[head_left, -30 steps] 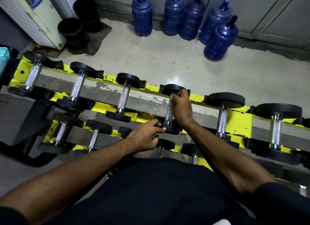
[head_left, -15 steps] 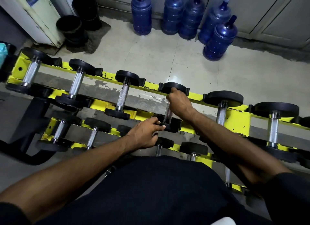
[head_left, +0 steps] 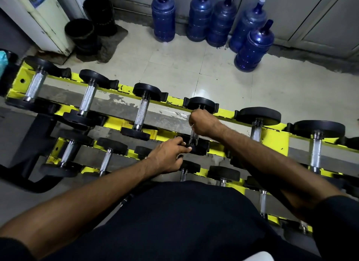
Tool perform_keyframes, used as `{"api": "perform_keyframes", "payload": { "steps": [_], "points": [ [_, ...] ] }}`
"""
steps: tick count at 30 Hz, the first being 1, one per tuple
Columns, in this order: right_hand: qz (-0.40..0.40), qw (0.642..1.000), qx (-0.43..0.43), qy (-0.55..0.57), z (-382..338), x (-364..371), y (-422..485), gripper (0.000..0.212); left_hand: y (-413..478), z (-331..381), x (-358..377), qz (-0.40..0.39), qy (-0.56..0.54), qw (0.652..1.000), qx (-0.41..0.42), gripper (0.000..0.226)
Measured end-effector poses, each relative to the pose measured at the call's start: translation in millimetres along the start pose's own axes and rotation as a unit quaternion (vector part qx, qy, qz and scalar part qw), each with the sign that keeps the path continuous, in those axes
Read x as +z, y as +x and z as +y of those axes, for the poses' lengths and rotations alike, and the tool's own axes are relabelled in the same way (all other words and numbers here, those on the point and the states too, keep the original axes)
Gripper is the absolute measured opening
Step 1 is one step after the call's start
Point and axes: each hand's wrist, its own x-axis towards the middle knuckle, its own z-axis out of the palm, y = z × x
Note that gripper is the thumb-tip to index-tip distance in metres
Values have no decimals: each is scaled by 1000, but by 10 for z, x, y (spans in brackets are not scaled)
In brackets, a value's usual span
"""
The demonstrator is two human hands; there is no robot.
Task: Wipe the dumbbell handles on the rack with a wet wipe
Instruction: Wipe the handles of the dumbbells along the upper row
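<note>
Our right hand (head_left: 204, 122) clenches the dumbbell handle (head_left: 194, 138), wipe possibly hidden inside; our left hand (head_left: 167, 157) rests relaxed on its near head (head_left: 201, 148).

Right hand (head_left: 204, 122) curled, left hand (head_left: 168, 156) outstretched

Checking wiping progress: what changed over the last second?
The right hand, gripping the fourth dumbbell's handle, turned and closed over its far part, covering more of it. The left hand stayed on that dumbbell's near plate; the other dumbbells did not move.
</note>
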Motion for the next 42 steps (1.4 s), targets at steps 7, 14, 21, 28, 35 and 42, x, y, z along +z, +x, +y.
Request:
{"api": "perform_keyframes", "payload": {
  "steps": [7, 14, 21, 28, 35, 42],
  "points": [
    [141, 975, 124, 121, 159, 131, -124, 15, -13, -8, 30, 6, -14, 1000, -8, 43],
    [126, 978, 137, 96, 41, 166, -74, 19, -17, -22, 24, 5, -23, 1000, -13, 42],
    [41, 999, 6, 12, -44, 336, -194, 14, -15, -32, 33, 11, -22, 1000, -10, 42],
    [169, 961, 126, 179, 190, 221, -178, 22, -25, -17, 30, 15, -29, 999, -12, 42],
    [56, 998, 6, 8, 73, 117, -84, 21, -9, -17, 16, 4, -21, 1000, -14, 42],
    [95, 991, 71, 57, 91, 210, -130, 17, -16, 3, 12, 17, -25, 999, -10, 40]
  ]
}}
